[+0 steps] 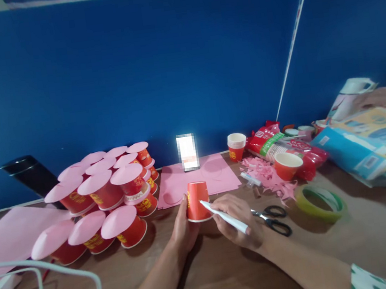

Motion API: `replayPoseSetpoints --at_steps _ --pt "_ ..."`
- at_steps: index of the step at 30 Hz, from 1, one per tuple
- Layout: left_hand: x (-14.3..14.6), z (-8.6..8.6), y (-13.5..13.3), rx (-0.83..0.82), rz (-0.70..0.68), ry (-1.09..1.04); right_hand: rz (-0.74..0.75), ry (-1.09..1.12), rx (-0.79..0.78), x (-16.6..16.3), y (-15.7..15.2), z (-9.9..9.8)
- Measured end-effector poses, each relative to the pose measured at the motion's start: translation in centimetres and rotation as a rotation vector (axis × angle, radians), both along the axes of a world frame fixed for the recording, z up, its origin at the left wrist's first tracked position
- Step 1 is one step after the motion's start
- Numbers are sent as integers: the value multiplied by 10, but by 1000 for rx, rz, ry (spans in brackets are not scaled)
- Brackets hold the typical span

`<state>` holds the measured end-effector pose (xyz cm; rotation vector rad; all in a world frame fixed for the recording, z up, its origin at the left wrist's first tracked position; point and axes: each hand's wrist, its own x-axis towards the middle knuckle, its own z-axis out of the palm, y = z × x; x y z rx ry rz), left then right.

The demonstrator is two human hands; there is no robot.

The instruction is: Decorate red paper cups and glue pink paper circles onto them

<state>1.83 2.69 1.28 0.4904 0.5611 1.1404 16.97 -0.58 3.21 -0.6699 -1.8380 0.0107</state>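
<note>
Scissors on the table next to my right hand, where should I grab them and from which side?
Best to grip the scissors by the black handle loops, reaching down from the right. They lie flat on the table, loops toward the green tape roll, blades pointing left at the right hand, which holds a white pen; the left hand holds a red paper cup.

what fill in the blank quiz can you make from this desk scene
1. The left hand steadies an upside-down ____ cup.
2. The right hand holds a ____ pen against it.
3. The scissors have ____ handles.
Missing words: red; white; black.
</note>
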Motion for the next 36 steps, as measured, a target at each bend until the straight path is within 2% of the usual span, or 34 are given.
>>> replayPoseSetpoints --at_steps 14,36 --pt "2 -4 1 24 45 12 -47 -4 -14 2 -2 8" --pt "3 -2 -3 84 4 54 -28 -11 -33 3 1 1"
